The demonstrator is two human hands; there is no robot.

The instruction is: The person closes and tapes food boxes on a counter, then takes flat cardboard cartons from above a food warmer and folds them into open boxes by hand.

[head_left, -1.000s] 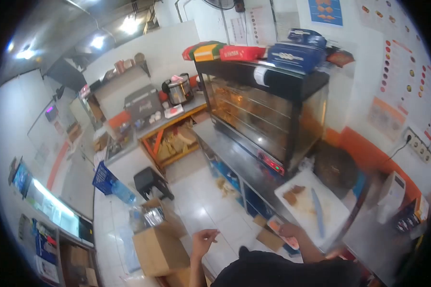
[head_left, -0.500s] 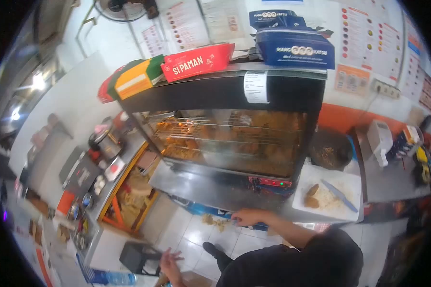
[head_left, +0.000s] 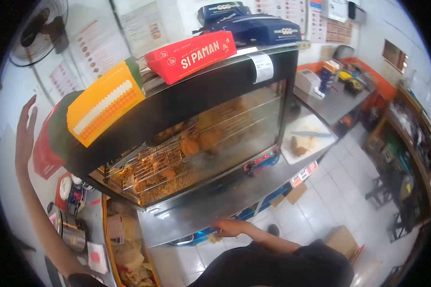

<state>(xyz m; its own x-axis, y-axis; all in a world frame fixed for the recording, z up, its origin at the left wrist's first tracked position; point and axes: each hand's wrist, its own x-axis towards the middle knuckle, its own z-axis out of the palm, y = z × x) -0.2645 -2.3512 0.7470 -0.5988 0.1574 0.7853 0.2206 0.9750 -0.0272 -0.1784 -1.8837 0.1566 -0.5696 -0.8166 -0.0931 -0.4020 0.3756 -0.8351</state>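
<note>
My left hand [head_left: 28,122] is raised at the far left, fingers stretched out, beside the stacked red and green boxes [head_left: 50,143] on top of the heated display cabinet [head_left: 210,103]. Nothing shows in it. Low in the middle, my right hand [head_left: 227,227] is by the front edge of the steel counter [head_left: 196,215], its fingers bent and closed; what it holds, if anything, is too small to tell. Behind the cabinet's glass, fried pieces [head_left: 190,146] lie on wire racks. A yellow box [head_left: 105,105] and a red box [head_left: 191,56] stand on its top.
Right of the cabinet, a white cutting board [head_left: 316,143] bears a knife [head_left: 311,134] and brown fried pieces [head_left: 299,151]. A pot [head_left: 69,229] stands at lower left, near an orange-edged shelf [head_left: 107,239]. A fan [head_left: 40,31] hangs upper left; a cardboard box [head_left: 341,243] is lower right.
The view has swung round and come closer to the cabinet. My left hand has risen from low down to the cabinet's left side. My right hand has moved along the counter's front edge.
</note>
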